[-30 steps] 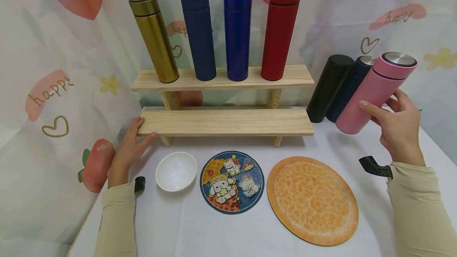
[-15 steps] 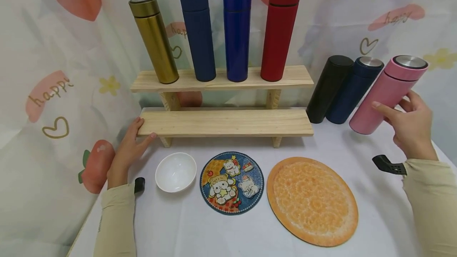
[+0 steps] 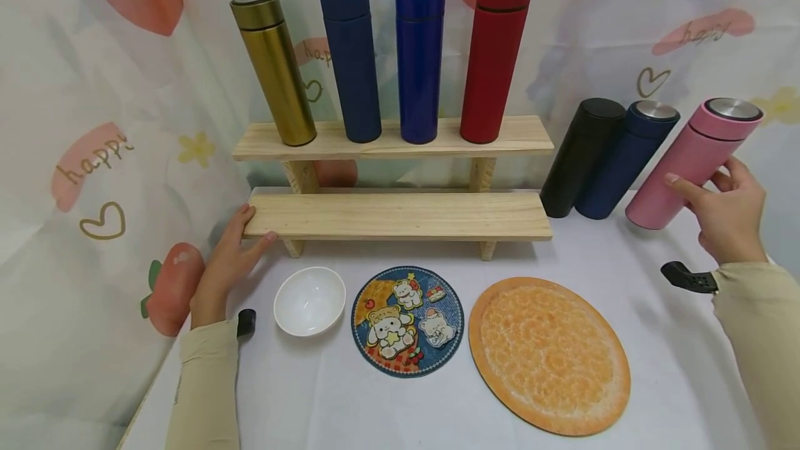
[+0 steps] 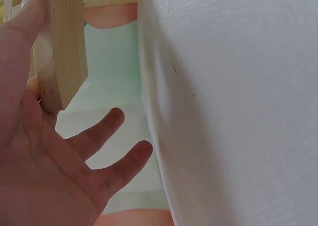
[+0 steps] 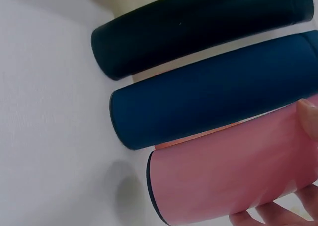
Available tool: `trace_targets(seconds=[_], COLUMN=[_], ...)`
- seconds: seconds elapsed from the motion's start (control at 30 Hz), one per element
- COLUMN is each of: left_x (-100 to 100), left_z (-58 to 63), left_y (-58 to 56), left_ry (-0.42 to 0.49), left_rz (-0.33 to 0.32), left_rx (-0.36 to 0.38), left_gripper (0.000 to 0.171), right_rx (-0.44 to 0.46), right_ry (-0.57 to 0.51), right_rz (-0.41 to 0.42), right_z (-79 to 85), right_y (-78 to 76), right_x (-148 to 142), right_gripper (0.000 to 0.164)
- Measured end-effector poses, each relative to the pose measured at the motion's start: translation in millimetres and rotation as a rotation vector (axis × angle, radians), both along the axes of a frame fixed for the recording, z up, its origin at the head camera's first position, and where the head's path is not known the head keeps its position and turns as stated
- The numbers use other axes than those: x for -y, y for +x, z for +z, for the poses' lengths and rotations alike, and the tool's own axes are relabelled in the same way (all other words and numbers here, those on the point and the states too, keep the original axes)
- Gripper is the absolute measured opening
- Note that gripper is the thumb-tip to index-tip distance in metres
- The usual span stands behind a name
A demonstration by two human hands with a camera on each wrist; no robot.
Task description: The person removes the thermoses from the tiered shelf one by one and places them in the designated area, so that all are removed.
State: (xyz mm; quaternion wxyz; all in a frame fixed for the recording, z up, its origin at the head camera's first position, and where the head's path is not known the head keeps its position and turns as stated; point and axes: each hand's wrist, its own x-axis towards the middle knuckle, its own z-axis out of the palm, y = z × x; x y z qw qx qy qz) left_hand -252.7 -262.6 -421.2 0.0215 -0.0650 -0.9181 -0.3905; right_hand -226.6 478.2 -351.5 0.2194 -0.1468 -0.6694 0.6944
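Observation:
My right hand (image 3: 731, 214) grips a pink thermos bottle (image 3: 690, 165), thumb on its near side and fingers round the far side. Its base is at or just above the white cloth; I cannot tell whether it touches. Left of it stand a dark blue thermos (image 5: 213, 89) and a black thermos (image 5: 198, 30), with a narrow gap between blue and pink in the right wrist view. At the far left, my left hand (image 3: 231, 262) holds the end of the lower board of a two-tier wooden rack (image 3: 400, 214). Its thumb and index finger pinch the board (image 4: 69, 47); two other fingers stick out straight.
On the upper tier stand a gold thermos (image 3: 275, 75), a matte blue one (image 3: 352, 68), a glossy blue one (image 3: 421, 68) and a red one (image 3: 496, 64). In front lie a white bowl (image 3: 310, 301), a cartoon mat (image 3: 407, 321) and an orange round mat (image 3: 550, 356).
The right hand has carried the pink thermos to the right, away from the dark blue one, which now shows more fully. My left hand has stayed on the rack.

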Motion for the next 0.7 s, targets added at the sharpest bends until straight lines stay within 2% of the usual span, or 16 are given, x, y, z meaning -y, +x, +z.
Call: trace_targets(seconds=[0.27, 0.5, 0.63, 0.7], left_x=[2, 3, 3, 3], left_z=[-1.3, -0.4, -1.0, -1.0], left_y=[-0.7, 0.4, -0.6, -1.2], left_ry=[0.001, -0.011, -0.008, -0.006], left_rz=[0.008, 0.016, 0.013, 0.013], left_rx=[-0.004, -0.025, -0.015, -0.009], left_gripper=[0.089, 0.087, 0.086, 0.087], right_rx=[-0.045, -0.021, -0.037, -0.016], right_ry=[-0.118, -0.114, -0.133, -0.121], right_rz=[-0.008, 0.004, 0.016, 0.013], right_z=[-9.7, -18.0, -22.9, -25.5], right_y=[-16.7, -32.3, -39.2, -41.1], right_x=[-5, -9, -12, -13], right_gripper=[0.080, 0.084, 0.082, 0.083])
